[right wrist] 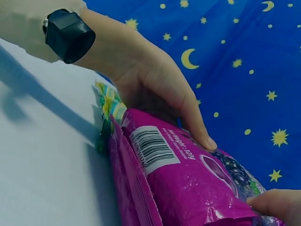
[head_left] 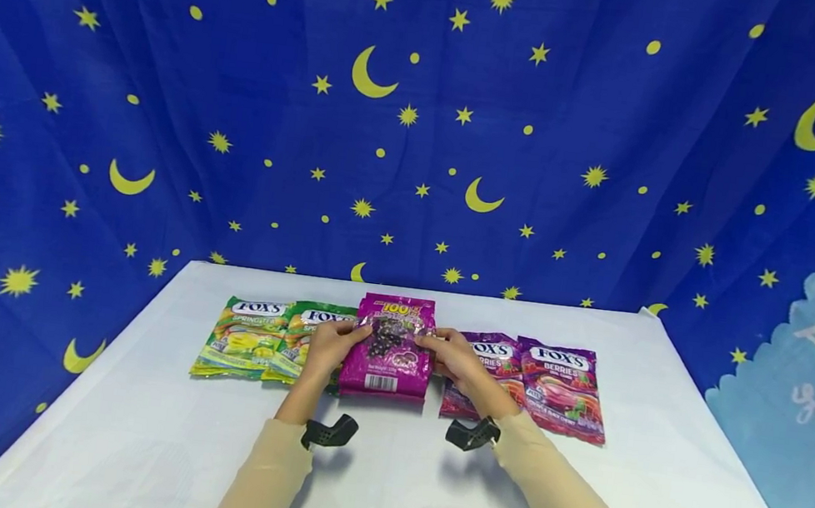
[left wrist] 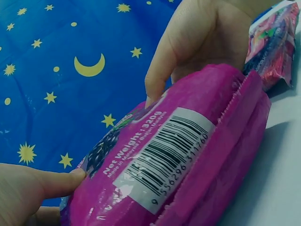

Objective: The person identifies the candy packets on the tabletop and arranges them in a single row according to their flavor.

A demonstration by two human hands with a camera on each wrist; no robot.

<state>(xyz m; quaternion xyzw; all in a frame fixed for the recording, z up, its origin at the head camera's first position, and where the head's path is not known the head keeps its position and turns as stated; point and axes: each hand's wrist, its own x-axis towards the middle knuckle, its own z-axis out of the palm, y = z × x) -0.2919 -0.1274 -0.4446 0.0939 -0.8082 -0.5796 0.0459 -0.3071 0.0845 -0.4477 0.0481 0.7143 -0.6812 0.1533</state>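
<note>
Both hands held a purple bag [head_left: 390, 344] near the far edge of the white surface [head_left: 381, 486], the left hand [head_left: 329, 348] pinching its left side and the right hand [head_left: 458, 355] its right, fingers [left wrist: 157, 82] clamped on the wrapper. Two green bags [head_left: 269, 339] lay just left of it and two berry bags [head_left: 547, 383] just right, along the same edge.
</note>
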